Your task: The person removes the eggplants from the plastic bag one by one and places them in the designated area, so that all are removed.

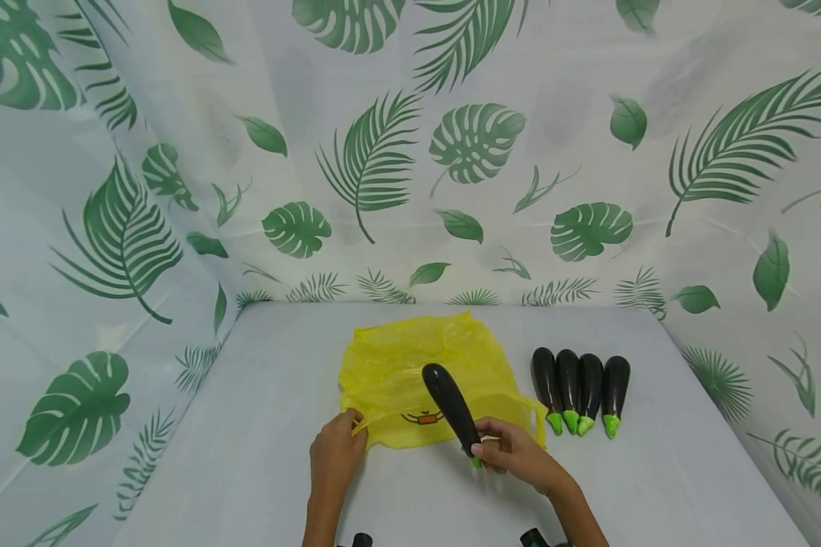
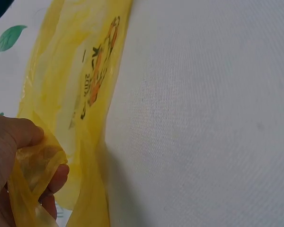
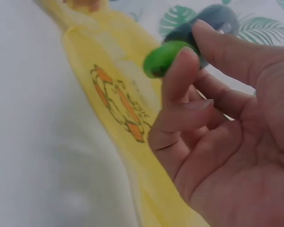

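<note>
A yellow plastic bag (image 1: 424,349) with a printed cartoon face lies flattened on the table. My left hand (image 1: 337,448) pinches the bag's near left edge; in the left wrist view the thin plastic (image 2: 42,165) bunches between thumb and fingers. An eggplant (image 1: 449,403), dark and glossy, is in my right hand (image 1: 516,454), gripped near its green stem end. Its rounded end points away and up to the left, overlapping the bag in the head view. The right wrist view shows the green cap (image 3: 164,59) beside the thumb and fingertips.
Several more eggplants (image 1: 580,387) lie in a row right of the bag, green ends toward me. A bag handle loop (image 1: 540,422) reaches out close to them. The white table (image 1: 246,425) meets leaf-patterned curtains (image 1: 383,167) at the back and sides.
</note>
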The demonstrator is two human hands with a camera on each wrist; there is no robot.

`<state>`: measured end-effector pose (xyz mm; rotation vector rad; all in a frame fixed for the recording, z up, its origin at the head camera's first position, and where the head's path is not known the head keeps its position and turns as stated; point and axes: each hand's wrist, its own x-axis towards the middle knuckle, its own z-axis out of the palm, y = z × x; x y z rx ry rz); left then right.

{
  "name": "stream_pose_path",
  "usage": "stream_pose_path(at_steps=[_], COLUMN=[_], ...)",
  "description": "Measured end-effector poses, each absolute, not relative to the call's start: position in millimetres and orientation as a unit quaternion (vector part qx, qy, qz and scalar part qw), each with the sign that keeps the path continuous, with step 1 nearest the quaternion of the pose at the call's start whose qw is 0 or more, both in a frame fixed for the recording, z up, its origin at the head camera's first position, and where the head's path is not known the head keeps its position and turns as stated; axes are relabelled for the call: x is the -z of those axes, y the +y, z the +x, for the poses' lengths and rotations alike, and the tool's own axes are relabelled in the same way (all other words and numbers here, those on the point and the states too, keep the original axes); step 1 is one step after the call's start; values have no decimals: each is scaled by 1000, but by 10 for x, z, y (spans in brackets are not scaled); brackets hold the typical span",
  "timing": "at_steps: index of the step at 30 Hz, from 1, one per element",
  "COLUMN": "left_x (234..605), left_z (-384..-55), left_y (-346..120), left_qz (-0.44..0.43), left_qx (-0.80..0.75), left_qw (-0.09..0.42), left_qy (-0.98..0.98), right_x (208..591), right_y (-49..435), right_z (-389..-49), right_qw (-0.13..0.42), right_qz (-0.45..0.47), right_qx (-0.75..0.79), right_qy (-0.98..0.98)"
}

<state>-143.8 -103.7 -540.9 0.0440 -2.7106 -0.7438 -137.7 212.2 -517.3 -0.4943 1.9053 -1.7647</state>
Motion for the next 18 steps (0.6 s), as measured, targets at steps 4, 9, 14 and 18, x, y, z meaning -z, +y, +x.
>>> stream_pose_path(at_steps=[4,9,14,18], left_x=[5407,5398,5403,5425], left_z=[-1447,-1462,-1457,-1440], left_y=[-1043,-1047,-1046,-1045], left_qz=[17,17,20,22], left_qx=[261,260,257,257], left_qw=[164,167,165,163], left_qy=[-951,-951,-952,-952], right_x=[5144,5111,5087,5062], right_y=[2129,2182,2259,2339], right_z=[-1376,-1385,-1376,-1361], right_qw=[222,193,143,105], right_qz=[-149,-90,-13,16], right_qx=[652,656,653,660], right_qy=[710,724,743,743])
